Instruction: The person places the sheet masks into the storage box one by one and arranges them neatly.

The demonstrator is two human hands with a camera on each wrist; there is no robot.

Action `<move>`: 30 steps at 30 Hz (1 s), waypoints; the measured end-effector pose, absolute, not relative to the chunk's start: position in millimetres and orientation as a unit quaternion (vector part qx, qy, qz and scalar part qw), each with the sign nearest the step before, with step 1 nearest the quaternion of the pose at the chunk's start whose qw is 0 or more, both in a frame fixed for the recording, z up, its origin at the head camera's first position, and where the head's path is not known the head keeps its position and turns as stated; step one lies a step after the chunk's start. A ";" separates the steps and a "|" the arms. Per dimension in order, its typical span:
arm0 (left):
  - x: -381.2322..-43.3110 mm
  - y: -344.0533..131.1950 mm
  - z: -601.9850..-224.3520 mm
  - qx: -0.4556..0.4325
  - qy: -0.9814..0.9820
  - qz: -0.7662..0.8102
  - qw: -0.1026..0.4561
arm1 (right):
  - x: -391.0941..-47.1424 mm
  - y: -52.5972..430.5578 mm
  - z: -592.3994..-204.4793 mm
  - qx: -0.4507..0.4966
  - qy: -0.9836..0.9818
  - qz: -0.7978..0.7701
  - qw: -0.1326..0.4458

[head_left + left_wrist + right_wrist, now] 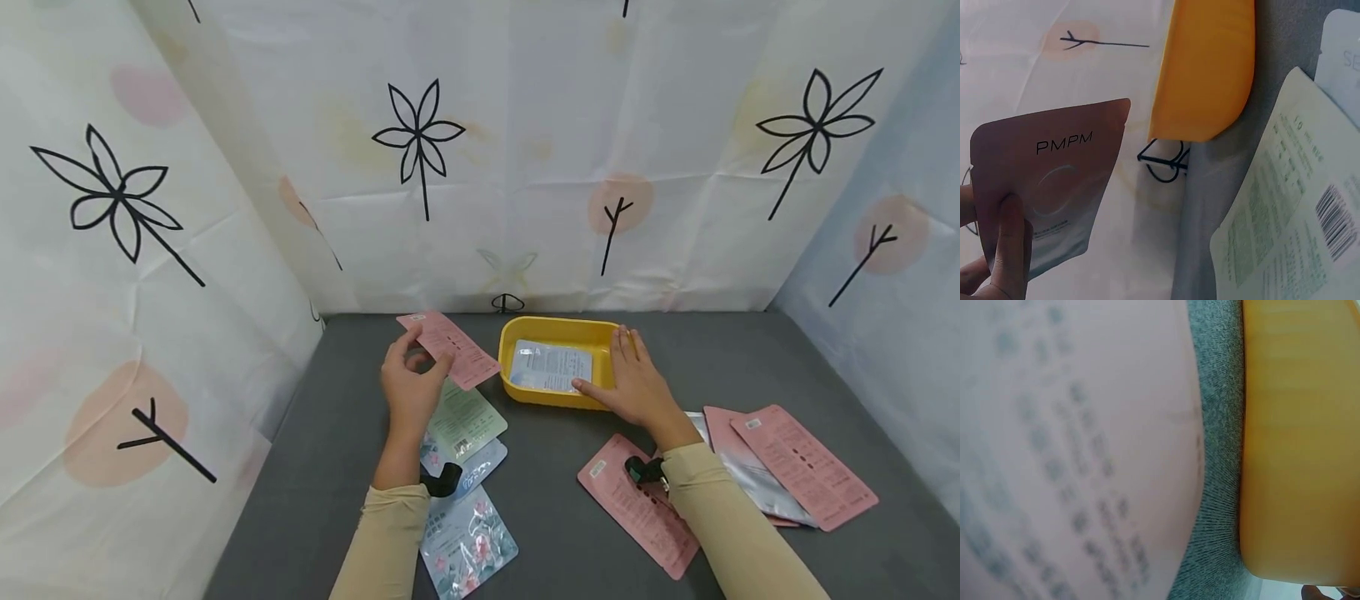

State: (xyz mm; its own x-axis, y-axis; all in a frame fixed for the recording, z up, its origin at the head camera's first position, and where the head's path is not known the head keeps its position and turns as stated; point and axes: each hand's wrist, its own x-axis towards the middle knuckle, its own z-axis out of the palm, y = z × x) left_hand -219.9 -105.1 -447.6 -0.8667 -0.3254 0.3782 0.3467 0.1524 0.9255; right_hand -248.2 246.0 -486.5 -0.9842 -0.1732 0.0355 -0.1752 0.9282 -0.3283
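My left hand (414, 387) pinches a pink sheet mask packet (461, 354) by its near edge, thumb against one face. In the left wrist view the packet's front (1063, 165) bears the letters PMPM. Its far right corner overlaps the left end of a yellow plastic basket (558, 322) in the head view. A silvery-white packet (551, 367) with printed text lies flat inside the basket. My right hand (637, 392) rests on the basket's right end, fingers extended along the rim and thumb over the front edge. Below my right wrist lies another pink packet (611, 475).
Under and beside my left forearm lie a green packet (468, 421), a light blue packet (487, 462) and a floral blue packet (472, 546). Several pink and silver packets overlap at the right, a pink one (806, 467) on top. Patterned cloth walls (510, 208) enclose the grey table (540, 517).
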 end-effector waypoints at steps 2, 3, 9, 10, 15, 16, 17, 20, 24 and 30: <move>-222.1 -100.0 -450.5 -0.010 -0.715 -0.649 0.257 | -248.3 247.2 -485.8 0.090 -0.981 0.169 0.005; -223.2 -96.9 -452.3 -0.010 -0.717 -0.648 0.255 | -248.1 247.6 -486.1 0.089 -0.981 0.170 0.005; -225.2 -75.2 -461.7 -0.008 -0.720 -0.651 0.241 | -247.4 247.5 -488.1 0.089 -0.980 0.177 -0.001; -224.8 -71.7 -462.6 -0.009 -0.719 -0.653 0.238 | -247.5 247.5 -488.4 0.090 -0.980 0.177 -0.001; -223.0 -56.8 -466.3 -0.021 -0.715 -0.663 0.222 | -248.7 248.1 -487.7 0.094 -0.980 0.173 0.006; -222.7 -54.5 -467.4 -0.023 -0.717 -0.662 0.219 | -248.9 248.3 -487.5 0.095 -0.980 0.172 0.009; -222.4 -52.3 -468.1 -0.027 -0.717 -0.662 0.216 | -249.2 248.5 -487.2 0.097 -0.980 0.171 0.011; -221.1 -46.1 -470.2 -0.038 -0.718 -0.663 0.209 | -249.4 249.8 -486.6 0.099 -0.981 0.168 0.012; -218.7 -38.4 -471.9 -0.044 -0.726 -0.659 0.189 | -248.2 250.2 -485.6 0.101 -0.980 0.174 0.009; -214.3 -29.6 -474.0 -0.051 -0.753 -0.638 0.155 | -246.6 249.7 -484.6 0.100 -0.978 0.182 0.004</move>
State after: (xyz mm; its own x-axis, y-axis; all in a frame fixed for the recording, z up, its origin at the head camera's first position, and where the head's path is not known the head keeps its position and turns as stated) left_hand -214.3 -29.6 -474.0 -0.9468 -0.1202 0.2984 0.2746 0.1812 0.9443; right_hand -246.6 249.7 -484.6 -0.9800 -0.1938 0.0447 -0.1970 0.9139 -0.3550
